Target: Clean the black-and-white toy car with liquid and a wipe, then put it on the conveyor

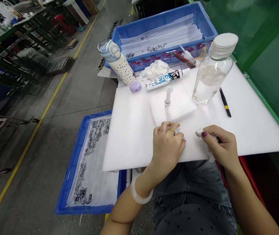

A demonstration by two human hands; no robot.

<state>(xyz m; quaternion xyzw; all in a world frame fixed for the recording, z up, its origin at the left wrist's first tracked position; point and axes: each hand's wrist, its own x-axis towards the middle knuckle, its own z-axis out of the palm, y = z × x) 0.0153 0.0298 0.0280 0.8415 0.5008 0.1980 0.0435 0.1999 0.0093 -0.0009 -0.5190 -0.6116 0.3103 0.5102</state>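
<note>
Over the near edge of the white foam board [132, 130], my left hand [167, 145] is closed, its fingers curled around something small; only a shiny edge shows by the fingertips. My right hand [224, 147] pinches a crumpled white tissue [211, 150] between thumb and fingers, a little apart from my left. Just beyond my left hand lies a smaller foam sheet [178, 109] with a clear syringe [168, 99] on it. Black tweezers [225, 102] with a yellow band rest to the right, beside a clear bottle [211, 71] of liquid.
Behind stand a spotted drinking bottle [121, 65], a lilac case [135, 86], a glue tube [164, 80] and crumpled tissue [155, 69]. A blue crate [203, 16] holds white sheets and small rings. Lower left, a blue tray [67, 179] carries many dark rings. A green wall [264, 39] borders the right.
</note>
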